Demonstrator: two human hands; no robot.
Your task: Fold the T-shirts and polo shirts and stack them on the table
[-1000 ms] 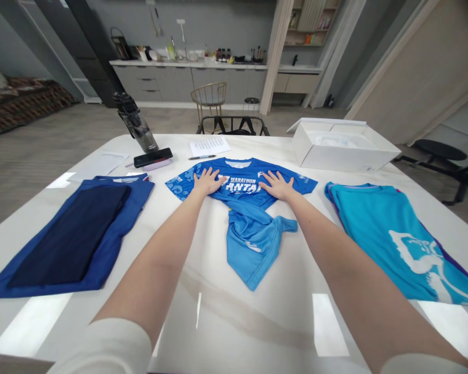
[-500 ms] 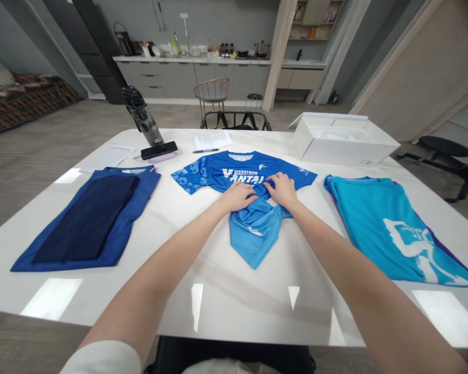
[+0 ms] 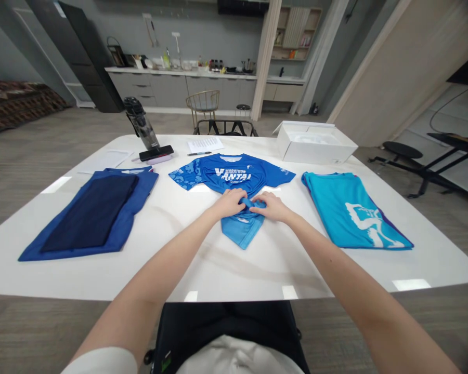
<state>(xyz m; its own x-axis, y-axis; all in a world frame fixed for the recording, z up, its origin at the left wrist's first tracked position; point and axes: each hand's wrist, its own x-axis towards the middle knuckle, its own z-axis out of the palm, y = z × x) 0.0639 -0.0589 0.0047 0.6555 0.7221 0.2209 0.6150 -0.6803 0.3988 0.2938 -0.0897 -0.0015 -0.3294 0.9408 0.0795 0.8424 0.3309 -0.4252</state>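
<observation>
Soft blue short-sleeved running jersey (image 3: 230, 174) lies near the middle of the white surface (image 3: 257, 275), its printed marathon lettering facing up and its sleeves spread. Its paler blue lower part is gathered into a tapering bundle (image 3: 242, 228), topped by a tight fabric roll (image 3: 253, 203). The left hand (image 3: 229, 202) and right hand (image 3: 273, 206) meet at that roll, their fingers curled over it in a light grasp. The cloth looks thin, light and somewhat slippery, so it would probably shift easily; the roll seems the firmest place to take hold.

A folded royal-blue garment with a navy panel (image 3: 115, 228) lies to the left, and a folded turquoise shirt (image 3: 347, 213) to the right. Beyond them stand an open white cardboard box (image 3: 315, 148), a clear water bottle (image 3: 142, 123), a black phone (image 3: 156, 153), a printed paper sheet (image 3: 205, 144) and a pen (image 3: 198, 154).
</observation>
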